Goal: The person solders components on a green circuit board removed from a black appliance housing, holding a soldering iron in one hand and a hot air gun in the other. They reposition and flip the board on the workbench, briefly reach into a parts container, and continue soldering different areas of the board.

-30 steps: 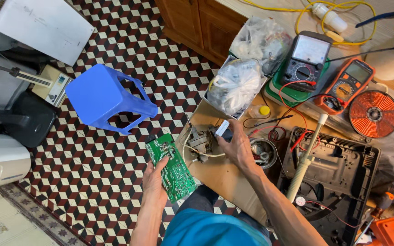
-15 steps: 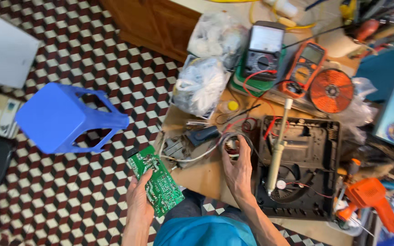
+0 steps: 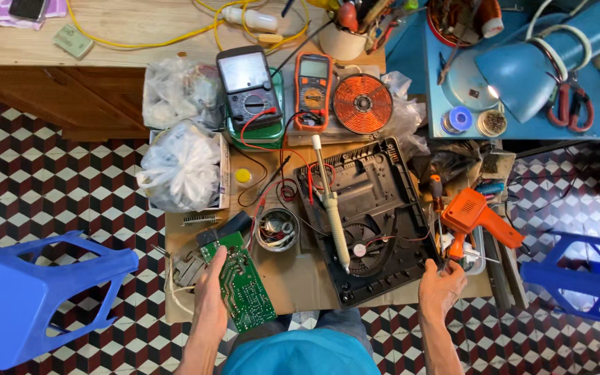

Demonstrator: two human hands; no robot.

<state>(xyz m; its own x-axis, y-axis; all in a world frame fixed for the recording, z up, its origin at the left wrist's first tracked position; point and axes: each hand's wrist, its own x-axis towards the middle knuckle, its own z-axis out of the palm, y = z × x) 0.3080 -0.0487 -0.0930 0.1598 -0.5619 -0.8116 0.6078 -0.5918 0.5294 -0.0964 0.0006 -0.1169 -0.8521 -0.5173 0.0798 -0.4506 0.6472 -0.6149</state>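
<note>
Since half a second ago, my right hand (image 3: 442,290) has left the middle of the counter and gone out to the near right, where its fingers are now curled around the tip end of a thin tool among the clutter by the orange heat gun (image 3: 477,217); I cannot tell exactly what that tool is. Meanwhile my left hand (image 3: 211,295) has kept its grip on the green circuit board (image 3: 242,283), thumb across the near left edge and fingers underneath, holding it tilted over the near left part of the cardboard-covered counter (image 3: 293,278).

Just beyond the board lies a black block, and to its right a small round metal tin (image 3: 277,229) holding bits of wire. Right of that sits the open black plastic appliance housing (image 3: 369,215), with a cream-handled soldering iron (image 3: 329,201) lying across its left side. Further off stand a grey analogue multimeter (image 3: 248,87) and an orange digital multimeter (image 3: 314,87) with red and black leads trailing toward me, then a round copper coil (image 3: 362,103). Two clear plastic bags (image 3: 180,167) are on the far left of the counter. A blue desk lamp (image 3: 550,52) is at far right. Blue plastic stools (image 3: 36,298) flank me on the checked tile floor.
</note>
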